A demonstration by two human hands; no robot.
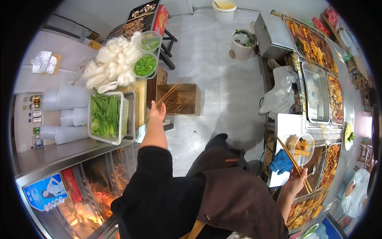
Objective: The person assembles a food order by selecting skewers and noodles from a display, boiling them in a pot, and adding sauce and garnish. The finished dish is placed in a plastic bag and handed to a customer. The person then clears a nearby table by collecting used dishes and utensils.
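By the box [198,101], the left hand [158,112] held thin sticks [170,93] in nearly closed fingers; near the bowl [312,153], the right hand [295,184] had fingers curled around chopsticks [291,161].

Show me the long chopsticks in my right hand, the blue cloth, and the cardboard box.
Chopsticks [293,162]: head view, near the middle of their length.
Blue cloth [281,162]: head view, middle of its crumpled top.
Cardboard box [198,100]: head view, its right-hand wall.
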